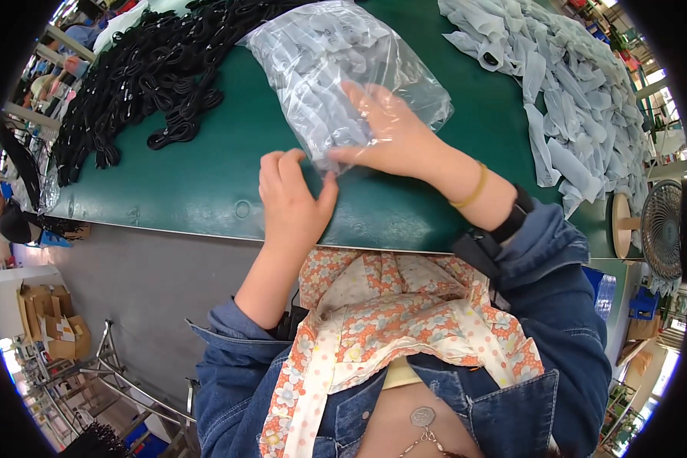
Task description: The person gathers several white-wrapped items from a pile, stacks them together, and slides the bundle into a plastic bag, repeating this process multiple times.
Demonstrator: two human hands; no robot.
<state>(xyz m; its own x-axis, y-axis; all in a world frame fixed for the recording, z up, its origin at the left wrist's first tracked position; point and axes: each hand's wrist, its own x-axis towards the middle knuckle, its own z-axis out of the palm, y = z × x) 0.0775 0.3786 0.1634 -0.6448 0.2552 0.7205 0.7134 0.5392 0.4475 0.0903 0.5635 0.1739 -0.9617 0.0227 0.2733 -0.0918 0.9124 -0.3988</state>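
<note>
A clear plastic bag (301,84) lies on the green table, filled with pale grey-blue wrapped bundles. My left hand (294,195) is at the bag's near corner, with thumb and curled fingers closed around its edge. Over the bag's right side lies my right hand (393,130), fingers spread on the film and thumb close to the same corner. The right fingertips are slightly blurred.
Coiled black cords (172,76) are heaped at the far left of the green table (168,179). A large pile of pale wrapped bundles (580,114) covers the right side. Beyond it stands a dark fan (662,229). Cardboard boxes (61,328) sit on the lower left.
</note>
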